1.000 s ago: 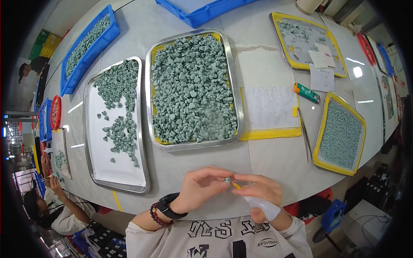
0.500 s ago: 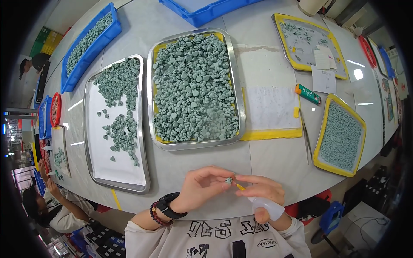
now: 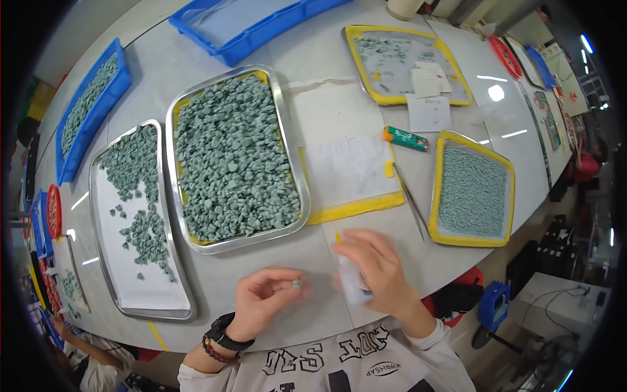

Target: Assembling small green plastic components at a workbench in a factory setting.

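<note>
My left hand (image 3: 260,297), with a dark wristband and beads at the wrist, pinches a small grey-green stone-like piece (image 3: 296,283) between thumb and fingertips. To its right, above the table's near edge, my right hand (image 3: 379,271) is closed round a translucent white squeeze bottle (image 3: 353,282) that has a yellow tip, held upright. The two hands are apart, and the right one is slightly blurred. Ahead of them, many grey-green pieces (image 3: 232,160) fill a metal tray (image 3: 251,244). A second metal tray (image 3: 186,313), lined with white, carries more loose pieces on its left.
A yellow-edged sheet (image 3: 356,173), tweezers (image 3: 413,202) and a green-orange box (image 3: 406,139) lie ahead right. Beyond are a yellow-edged tray of finer pieces (image 3: 471,189), another yellow-edged tray (image 3: 392,68) and paper slips (image 3: 429,114). Blue trays (image 3: 241,49) stand far off. Another person's arm (image 3: 95,349) shows lower left.
My hands have drawn apart: the bottle has left the small piece and turned from slanting to upright in my right hand. The whole view has shifted, moving the trays leftward.
</note>
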The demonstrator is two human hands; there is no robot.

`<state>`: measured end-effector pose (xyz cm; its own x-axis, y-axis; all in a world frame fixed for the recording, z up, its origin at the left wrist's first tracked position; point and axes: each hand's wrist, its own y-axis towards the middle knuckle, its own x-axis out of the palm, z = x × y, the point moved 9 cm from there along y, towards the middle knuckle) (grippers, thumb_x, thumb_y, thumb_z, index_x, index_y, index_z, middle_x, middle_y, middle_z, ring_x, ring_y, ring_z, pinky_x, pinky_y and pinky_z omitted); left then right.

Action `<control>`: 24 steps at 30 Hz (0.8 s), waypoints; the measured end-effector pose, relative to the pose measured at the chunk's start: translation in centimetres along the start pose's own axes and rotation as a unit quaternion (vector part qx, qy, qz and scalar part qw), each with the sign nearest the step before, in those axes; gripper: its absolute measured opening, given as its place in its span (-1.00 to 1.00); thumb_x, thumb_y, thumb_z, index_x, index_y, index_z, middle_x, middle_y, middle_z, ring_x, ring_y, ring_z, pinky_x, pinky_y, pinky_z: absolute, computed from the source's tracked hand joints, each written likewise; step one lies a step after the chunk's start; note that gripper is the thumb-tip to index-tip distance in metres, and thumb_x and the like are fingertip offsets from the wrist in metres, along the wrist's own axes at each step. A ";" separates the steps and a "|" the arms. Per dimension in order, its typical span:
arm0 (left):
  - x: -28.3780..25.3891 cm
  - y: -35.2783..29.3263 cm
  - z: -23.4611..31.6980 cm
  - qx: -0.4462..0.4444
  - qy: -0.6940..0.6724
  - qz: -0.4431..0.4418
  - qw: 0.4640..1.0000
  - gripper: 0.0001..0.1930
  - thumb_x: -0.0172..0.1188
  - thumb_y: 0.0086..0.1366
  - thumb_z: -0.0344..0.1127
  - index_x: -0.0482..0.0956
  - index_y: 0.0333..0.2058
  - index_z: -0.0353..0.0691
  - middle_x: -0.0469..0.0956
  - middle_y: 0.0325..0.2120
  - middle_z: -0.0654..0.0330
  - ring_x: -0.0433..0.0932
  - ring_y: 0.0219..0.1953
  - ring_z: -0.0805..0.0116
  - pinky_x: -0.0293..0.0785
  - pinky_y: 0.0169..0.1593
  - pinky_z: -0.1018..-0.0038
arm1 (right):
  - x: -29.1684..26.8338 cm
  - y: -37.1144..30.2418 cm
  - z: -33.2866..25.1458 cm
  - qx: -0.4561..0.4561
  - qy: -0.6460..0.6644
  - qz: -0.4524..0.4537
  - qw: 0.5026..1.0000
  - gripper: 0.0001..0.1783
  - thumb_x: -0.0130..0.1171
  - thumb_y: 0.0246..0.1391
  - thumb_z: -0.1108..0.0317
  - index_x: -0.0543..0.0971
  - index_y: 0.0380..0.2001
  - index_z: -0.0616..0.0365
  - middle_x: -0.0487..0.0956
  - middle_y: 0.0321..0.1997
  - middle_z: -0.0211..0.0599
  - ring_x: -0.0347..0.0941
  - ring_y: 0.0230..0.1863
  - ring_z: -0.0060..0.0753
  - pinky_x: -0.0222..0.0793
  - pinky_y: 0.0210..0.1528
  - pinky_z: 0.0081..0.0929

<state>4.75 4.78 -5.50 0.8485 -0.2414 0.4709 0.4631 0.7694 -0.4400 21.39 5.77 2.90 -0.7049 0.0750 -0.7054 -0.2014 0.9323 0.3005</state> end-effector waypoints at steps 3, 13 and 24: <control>0.3 0.0 0.0 0.020 0.003 -0.025 0.999 -0.74 0.10 0.17 -0.65 0.47 -0.13 -0.42 0.53 -0.20 0.08 0.58 -0.20 0.35 0.54 -0.18 0.52 | 0.4 0.4 0.7 -0.021 -0.139 -0.014 0.990 -0.72 0.19 -0.15 0.39 0.57 -0.28 0.20 0.51 -0.17 -0.23 0.42 -0.08 -0.13 0.29 -0.01 -0.23; 0.4 0.0 0.3 0.000 0.007 -0.002 1.000 -0.81 0.15 0.15 -0.59 0.50 -0.22 -0.37 0.56 -0.28 0.03 0.58 -0.27 0.29 0.53 -0.23 0.44 | -12.9 -4.0 9.6 0.235 -0.321 0.135 0.908 -0.91 0.25 -0.20 0.46 0.57 -0.52 0.11 0.46 -0.47 -0.40 0.37 -0.35 -0.30 0.15 -0.13 -0.37; 0.6 0.1 0.4 -0.003 0.007 -0.010 1.000 -0.79 0.11 0.16 -0.62 0.50 -0.20 -0.38 0.55 -0.25 0.03 0.59 -0.27 0.30 0.54 -0.23 0.48 | -12.3 -4.3 11.3 0.225 -0.327 0.110 0.911 -0.91 0.25 -0.22 0.48 0.52 -0.57 0.11 0.45 -0.49 -0.42 0.37 -0.38 -0.36 0.14 -0.09 -0.38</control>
<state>5.16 4.91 -5.00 0.8421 -0.2655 0.4693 0.4820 0.7608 -0.4345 38.62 4.85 3.03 -0.1096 0.3360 -0.9354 0.2991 0.9086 0.2914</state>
